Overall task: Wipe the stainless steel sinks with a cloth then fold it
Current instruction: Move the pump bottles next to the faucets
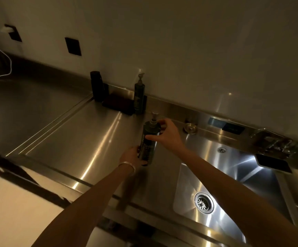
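A dark pump bottle (149, 141) is held just left of the stainless steel sink (185, 177). My left hand (131, 155) grips its lower part from the left. My right hand (167, 133) holds its shoulder near the pump, with fingers curled round the top. The sink basin has a round drain (203, 202) in its floor. No cloth can be seen.
A second pump bottle (139, 97) and a black cylinder (96, 86) stand by a dark tray (118, 104) at the back wall. The faucet (276, 145) is at the right. A steel drainboard (73, 136) stretches left. A white cable (3, 56) hangs from a wall outlet.
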The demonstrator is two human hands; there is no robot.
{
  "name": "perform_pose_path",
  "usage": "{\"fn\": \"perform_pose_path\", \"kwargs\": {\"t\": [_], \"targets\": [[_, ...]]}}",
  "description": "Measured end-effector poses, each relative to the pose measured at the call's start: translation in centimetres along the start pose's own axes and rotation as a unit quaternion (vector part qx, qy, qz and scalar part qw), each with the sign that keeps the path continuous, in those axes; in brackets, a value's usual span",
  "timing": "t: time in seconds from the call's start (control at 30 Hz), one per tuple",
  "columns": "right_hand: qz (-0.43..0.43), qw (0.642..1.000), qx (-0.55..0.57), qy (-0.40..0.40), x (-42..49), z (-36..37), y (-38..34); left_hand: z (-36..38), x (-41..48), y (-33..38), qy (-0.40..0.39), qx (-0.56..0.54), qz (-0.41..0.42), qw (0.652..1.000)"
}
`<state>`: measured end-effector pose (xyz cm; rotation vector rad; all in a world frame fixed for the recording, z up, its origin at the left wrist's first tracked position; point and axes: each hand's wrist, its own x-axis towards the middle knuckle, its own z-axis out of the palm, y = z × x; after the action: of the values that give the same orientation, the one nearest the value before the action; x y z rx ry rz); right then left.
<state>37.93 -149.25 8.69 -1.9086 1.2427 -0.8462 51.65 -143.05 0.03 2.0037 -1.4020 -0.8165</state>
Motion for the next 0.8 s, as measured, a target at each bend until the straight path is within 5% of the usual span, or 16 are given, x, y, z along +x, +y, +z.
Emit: {"fn": "perform_pose_path", "kwargs": {"t": [0.8], "targets": [[0.074,0.992,-0.029,0.102,21.0,5.2,2.7,-4.4,22.6,0.4,-0.023,-0.014,0.016,1.000]]}}
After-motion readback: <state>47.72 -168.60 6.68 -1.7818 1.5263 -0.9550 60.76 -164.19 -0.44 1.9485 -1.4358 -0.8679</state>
